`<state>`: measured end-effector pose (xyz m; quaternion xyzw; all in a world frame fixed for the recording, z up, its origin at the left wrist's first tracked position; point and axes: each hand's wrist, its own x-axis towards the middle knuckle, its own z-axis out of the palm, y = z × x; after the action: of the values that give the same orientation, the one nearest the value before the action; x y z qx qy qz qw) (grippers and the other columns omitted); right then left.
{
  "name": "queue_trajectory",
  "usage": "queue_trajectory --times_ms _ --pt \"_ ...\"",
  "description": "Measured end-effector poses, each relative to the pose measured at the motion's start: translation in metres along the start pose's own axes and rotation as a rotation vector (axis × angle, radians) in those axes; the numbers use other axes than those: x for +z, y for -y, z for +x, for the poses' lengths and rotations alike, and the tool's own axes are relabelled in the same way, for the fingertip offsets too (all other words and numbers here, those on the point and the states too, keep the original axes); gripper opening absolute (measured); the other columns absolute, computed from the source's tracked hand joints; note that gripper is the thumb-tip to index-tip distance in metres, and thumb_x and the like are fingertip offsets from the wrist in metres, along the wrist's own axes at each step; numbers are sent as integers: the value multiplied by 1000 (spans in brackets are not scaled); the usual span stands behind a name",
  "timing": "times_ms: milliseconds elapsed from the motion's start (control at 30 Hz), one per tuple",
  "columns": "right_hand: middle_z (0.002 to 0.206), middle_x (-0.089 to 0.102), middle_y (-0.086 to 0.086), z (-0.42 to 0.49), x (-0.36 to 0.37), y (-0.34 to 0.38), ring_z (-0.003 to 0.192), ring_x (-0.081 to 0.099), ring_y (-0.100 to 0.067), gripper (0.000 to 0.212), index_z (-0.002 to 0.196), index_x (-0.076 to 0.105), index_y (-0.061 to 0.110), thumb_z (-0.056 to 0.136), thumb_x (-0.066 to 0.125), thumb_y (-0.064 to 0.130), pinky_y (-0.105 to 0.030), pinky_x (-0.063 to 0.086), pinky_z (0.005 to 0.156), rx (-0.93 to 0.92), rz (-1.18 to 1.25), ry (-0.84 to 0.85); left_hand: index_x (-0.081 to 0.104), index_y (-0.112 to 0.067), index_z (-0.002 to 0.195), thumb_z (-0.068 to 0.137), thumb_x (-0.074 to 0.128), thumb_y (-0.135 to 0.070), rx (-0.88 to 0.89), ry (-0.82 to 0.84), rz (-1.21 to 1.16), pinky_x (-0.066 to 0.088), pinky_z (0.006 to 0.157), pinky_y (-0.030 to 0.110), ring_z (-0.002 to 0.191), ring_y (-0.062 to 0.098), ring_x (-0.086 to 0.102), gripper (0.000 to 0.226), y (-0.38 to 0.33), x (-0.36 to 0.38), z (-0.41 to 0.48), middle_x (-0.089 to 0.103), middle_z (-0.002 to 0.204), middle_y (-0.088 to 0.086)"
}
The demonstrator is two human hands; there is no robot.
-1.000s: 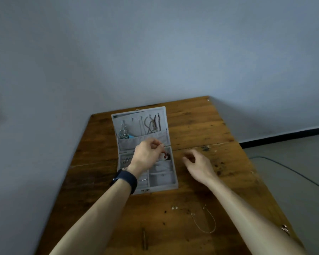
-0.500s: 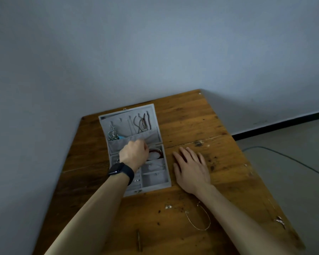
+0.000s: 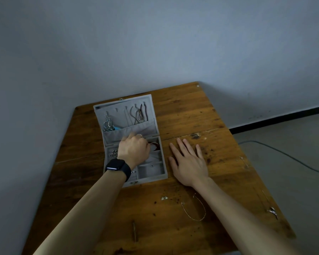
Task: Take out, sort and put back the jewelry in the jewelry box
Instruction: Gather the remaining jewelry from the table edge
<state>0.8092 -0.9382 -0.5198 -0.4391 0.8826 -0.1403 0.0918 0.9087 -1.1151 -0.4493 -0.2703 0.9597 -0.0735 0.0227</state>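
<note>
Left hand (image 3: 133,150) was curled inside jewelry box (image 3: 149,170), grasp not discernible; right hand (image 3: 189,162) lay flat, released, on table (image 3: 191,111); risk: withdrawing fingers might snag hung necklaces (image 3: 139,115), dragging them out.

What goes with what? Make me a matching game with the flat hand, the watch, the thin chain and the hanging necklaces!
Things:
1. right hand
2. watch
3. thin chain
4. necklaces

Places:
A. hanging inside the jewelry box lid
B. flat on the table, right beside the box
C. strapped round a wrist
D. lying loose on the table, near the front edge

Pairs: 1-B, 2-C, 3-D, 4-A.
</note>
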Motion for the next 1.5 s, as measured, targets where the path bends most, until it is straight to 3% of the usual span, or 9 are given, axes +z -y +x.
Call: queue_trajectory --times_ms 200,433,533,633,800,967,1100,1267,1500 --pt "168 -4 5 0 -1 0 154 -10 -14 59 160 10 34 104 15 54 -51 -5 123 -4 6 12 75 -19 99 101 41 -35 17 0 -17 45 93 42 115 23 53 38 2 0 -2 70 106 1" --pt "168 0 6 0 -7 1 154 -7 -13 59 159 15 36 103 20 55 -49 -5 124 7 29 41 70 -26 116 99 48 -34 33 -52 -167 50 87 39 105 22 61 29 3 -7 -22 70 109 0" --pt "167 11 4 1 -14 -1 154 3 -14 56 156 29 34 104 32 52 -47 0 125 10 121 50 68 -25 120 98 52 -32 23 -93 -293 54 86 42 103 25 64 28 -10 -15 -46 70 111 3" --pt "162 31 0 -16 -34 -2 151 21 -17 49 150 44 26 103 48 39 -38 15 124 48 407 38 68 -25 119 98 53 -30 57 -126 -383 54 87 44 104 25 64 26 -29 -23 -74 69 114 2" --pt "141 57 6 -102 -63 -24 127 47 -1 38 136 59 23 98 62 26 -10 33 100 66 573 -204 64 -28 126 99 52 -31 149 -103 -528 57 88 43 111 20 62 29 -80 -24 -107 65 123 0" --pt "111 68 4 -187 -56 -72 98 62 -11 24 116 69 23 92 68 24 -22 43 81 286 396 -540 53 -28 139 102 47 -35 293 26 -532 48 102 40 128 22 50 39 -155 -22 -117 56 137 -1" --pt "102 65 -8 -220 -35 -114 94 63 -31 27 113 71 14 90 70 26 -30 46 76 390 149 -611 40 -26 149 101 44 -38 363 91 -457 38 111 45 135 27 42 50 -216 -17 -110 47 148 3" --pt "103 62 -9 -226 -11 -133 97 60 -32 53 118 72 17 92 42 53 -38 52 77 463 154 -582 34 -19 151 101 44 -41 170 85 -487 36 110 48 139 29 37 55 -256 -10 -83 37 155 6" --pt "90 64 -7 -224 8 -140 80 55 -27 35 110 77 10 95 58 35 -32 47 63 351 126 -832 46 -24 144 101 43 -51 36 75 -411 37 105 50 133 34 37 51 -272 -4 -41 44 146 10"
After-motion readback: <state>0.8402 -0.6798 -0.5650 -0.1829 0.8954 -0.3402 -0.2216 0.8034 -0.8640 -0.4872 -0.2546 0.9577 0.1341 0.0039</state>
